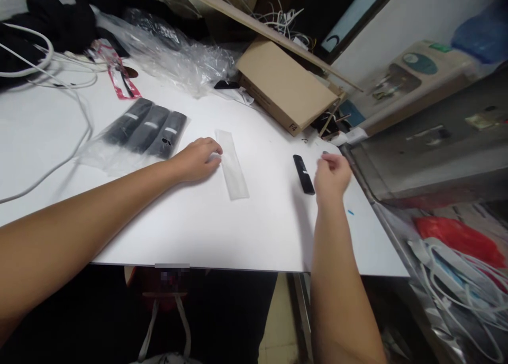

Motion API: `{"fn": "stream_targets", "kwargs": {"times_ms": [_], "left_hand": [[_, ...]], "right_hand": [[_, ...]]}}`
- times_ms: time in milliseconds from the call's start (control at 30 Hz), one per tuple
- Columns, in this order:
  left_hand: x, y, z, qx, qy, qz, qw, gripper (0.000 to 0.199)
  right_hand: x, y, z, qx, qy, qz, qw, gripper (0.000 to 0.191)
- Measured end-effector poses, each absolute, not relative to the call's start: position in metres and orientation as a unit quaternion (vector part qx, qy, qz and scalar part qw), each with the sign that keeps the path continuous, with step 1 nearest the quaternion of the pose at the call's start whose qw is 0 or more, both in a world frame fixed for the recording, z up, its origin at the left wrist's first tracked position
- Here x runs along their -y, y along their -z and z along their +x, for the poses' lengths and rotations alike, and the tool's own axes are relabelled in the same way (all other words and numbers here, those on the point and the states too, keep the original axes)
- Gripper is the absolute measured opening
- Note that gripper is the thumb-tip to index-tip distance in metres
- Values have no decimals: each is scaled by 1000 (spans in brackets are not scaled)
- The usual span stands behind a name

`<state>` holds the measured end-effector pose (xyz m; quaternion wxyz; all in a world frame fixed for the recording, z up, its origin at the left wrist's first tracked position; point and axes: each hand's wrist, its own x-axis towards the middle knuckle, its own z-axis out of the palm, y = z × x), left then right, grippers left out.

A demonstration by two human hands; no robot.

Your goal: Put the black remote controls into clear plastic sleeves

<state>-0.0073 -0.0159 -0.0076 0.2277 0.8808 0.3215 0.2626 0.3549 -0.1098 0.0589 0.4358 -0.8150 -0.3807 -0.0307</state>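
The person's left hand [201, 160] rests over the white tabletop [262, 231], just beside the left edge of a flat, translucent sleeve [233, 168]. Its fingers are bent, with a narrow gap between thumb and forefinger; whether their tips touch the sleeve is hard to tell. The sleeve lies flat near the middle of the tabletop, its long side running away from the person and slanting slightly left.

Well to the right, the right hand [334, 176] has its fingers curled in toward the thumb (a small greyish spot shows at the tips, too blurred to make out), so whether they grip anything cannot be told. Just left of that hand a slim black device [304, 174] with a small white label lies on the tabletop. A tiny blue scrap [351, 212] lies to the right of the right forearm.

Beyond the left forearm, three dark oblong pieces [147, 130], each with a white label, lie side by side in a clear bag [103, 162]. A red-edged packet [119, 75] lies farther back, crumpled clear plastic [178, 57] beside it, and a cardboard box [286, 83] sits toward the far right.
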Motion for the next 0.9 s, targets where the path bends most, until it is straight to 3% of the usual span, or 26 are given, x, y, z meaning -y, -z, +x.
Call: {"fn": "stream_targets", "kwargs": {"times_ms": [100,200,333,433,667,800,900], "left_hand": [[18,5,-8,-324,-256,885,218,32],[20,3,-8,-321,-254,887,212,31],[21,4,-7,-318,-252,891,202,30],[21,6,-6,-311,-248,896,198,30],[15,-8,-17,-329,-254,902,115,37],[7,-23,-31,-373,-252,889,80,35],[2,-26,-37,-413,-267,866,84,34]], "right_hand": [[66,-48,331,466,99,-805,352,19],[45,-30,309,427,153,-821,347,20],[42,-11,273,566,30,-746,350,10],[47,-10,241,604,-72,-725,324,20],[56,-27,212,637,-49,-718,276,13],[61,-25,196,708,42,-653,265,35],[65,-14,173,765,-13,-624,159,61]]}}
